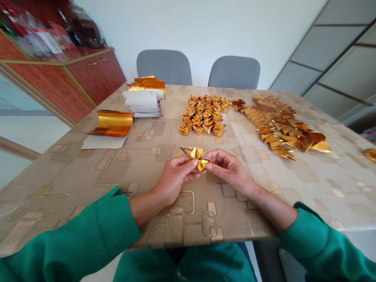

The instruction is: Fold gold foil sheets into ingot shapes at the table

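A partly folded piece of gold foil paper is held between my two hands above the near middle of the table. My left hand pinches its left and lower side between thumb and fingers. On the other side, my right hand grips the paper's right edge with thumb and forefinger. One pointed flap sticks out to the upper left. Just beyond my hands stand rows of finished gold paper ingots, packed close together. Flat folded gold paper pieces lie in overlapping rows to the right.
Stacked gold-and-white paper sheets stand at the back left, with a curled gold sheet nearer me. A patterned cloth covers the table. Two grey chairs stand behind it, and a reddish wooden cabinet is at the left.
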The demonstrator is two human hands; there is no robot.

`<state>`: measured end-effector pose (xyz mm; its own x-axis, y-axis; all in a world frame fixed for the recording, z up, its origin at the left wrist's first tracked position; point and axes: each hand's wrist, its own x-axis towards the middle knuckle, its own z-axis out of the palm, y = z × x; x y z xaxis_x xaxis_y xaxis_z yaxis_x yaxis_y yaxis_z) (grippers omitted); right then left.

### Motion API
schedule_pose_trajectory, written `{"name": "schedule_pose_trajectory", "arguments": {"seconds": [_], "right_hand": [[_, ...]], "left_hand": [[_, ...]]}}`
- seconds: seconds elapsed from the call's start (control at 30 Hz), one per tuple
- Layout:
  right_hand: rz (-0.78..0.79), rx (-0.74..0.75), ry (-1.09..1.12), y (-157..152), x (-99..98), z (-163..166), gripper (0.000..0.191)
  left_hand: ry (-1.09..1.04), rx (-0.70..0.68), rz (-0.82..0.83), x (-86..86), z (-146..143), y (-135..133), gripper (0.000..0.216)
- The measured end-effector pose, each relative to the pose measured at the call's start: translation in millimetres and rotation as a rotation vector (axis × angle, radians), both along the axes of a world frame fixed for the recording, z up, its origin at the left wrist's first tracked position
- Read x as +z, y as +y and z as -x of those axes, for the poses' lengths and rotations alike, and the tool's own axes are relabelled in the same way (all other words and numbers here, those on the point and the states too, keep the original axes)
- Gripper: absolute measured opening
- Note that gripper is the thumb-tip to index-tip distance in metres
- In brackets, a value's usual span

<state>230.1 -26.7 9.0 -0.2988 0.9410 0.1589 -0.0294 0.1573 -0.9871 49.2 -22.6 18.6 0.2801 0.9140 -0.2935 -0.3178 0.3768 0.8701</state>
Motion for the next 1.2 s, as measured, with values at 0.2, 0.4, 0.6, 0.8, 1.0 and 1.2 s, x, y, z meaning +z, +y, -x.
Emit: {"name": "schedule_pose_trajectory", "arguments": {"seconds": [0.2, 0.4, 0.6, 0.8, 1.0, 1.2], "right_hand": [[-0.085, -0.118, -0.077, -0.9, -0.1, -0.9, 0.024], [-0.040, -0.107, -0.052, -3.6, 7.1, -0.3, 0.027], [0.001, -0.107, -0.029, -1.5, 4.0, 4.9, 0.037], [0.024, -0.134, -0.039, -1.2, -1.3, 5.6, 0.034], [0.056, -0.107, 0.034, -0.3, 2.2, 7.2, 0.041], [0.128, -0.131, 0.002, -1.0, 2.8, 8.2, 0.041]], "left_hand": [[-0.022, 0.034, -0.058, -3.4, 1.6, 0.4, 0.024], [0.055, 0.018, -0.162, -3.8, 0.6, -0.1, 0.023], [0.049, 0.004, -0.157, -4.9, -1.0, -3.1, 0.025], [0.071, -0.044, -0.172, -5.2, -2.9, -5.7, 0.024], [-0.014, 0.044, -0.151, -2.2, -3.7, -3.0, 0.030], [-0.076, 0.164, -0.097, 1.8, -3.3, -0.9, 0.031]]}}
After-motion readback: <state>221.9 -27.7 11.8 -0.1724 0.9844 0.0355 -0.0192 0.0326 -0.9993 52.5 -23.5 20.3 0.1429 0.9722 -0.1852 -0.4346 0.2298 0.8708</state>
